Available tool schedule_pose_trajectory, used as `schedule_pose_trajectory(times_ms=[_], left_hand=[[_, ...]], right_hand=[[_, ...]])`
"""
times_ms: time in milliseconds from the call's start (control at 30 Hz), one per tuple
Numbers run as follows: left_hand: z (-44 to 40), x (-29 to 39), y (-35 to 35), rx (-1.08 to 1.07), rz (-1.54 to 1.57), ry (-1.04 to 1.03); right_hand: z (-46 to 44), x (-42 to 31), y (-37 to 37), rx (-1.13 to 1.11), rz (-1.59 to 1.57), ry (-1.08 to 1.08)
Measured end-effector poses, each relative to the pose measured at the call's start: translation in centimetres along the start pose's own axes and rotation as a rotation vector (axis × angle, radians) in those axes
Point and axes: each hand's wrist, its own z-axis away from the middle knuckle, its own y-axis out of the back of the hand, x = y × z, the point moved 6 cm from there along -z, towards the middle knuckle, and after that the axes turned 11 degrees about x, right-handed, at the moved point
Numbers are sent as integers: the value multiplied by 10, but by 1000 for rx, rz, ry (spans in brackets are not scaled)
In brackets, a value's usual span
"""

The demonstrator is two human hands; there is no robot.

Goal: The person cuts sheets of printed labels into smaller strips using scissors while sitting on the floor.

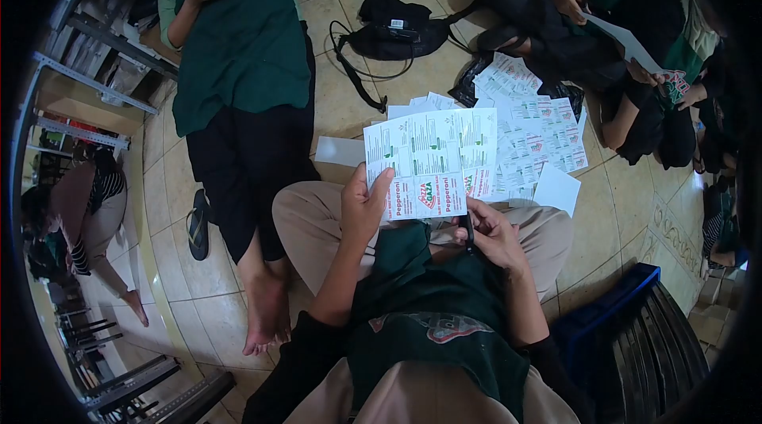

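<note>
My left hand [367, 200] pinches the lower left edge of a sheet of printed labels [425, 158], which shows red "Pizza Gaza" and "Pepperoni" lettering above my lap. A second printed part [479, 146] stands at its right side; I cannot tell whether the two are still joined. Below the sheet's lower right corner, my right hand [494, 235] is closed around the black handles of scissors [468, 235]. Their blades are hidden behind the paper.
More printed sheets [540, 134] lie spread on the tiled floor ahead, with a blank white sheet [558, 190] nearby. A black waist bag [401, 31], a flip-flop [198, 226] and a blue-edged black crate [635, 321] surround me. Co-workers sit close; one holds a sheet [623, 39].
</note>
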Motion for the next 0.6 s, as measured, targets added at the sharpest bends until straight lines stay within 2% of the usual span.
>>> schedule_pose_trajectory(times_ms=[167,233,600], left_hand=[[7,-2,-2,-34,-10,31],[9,-5,-4,-54,-5,36],[11,-13,-4,-62,-14,47]], right_hand=[[-3,-8,-4,10,-57,-9],[-5,-10,-1,6,38,87],[-7,5,7,44,-6,68]])
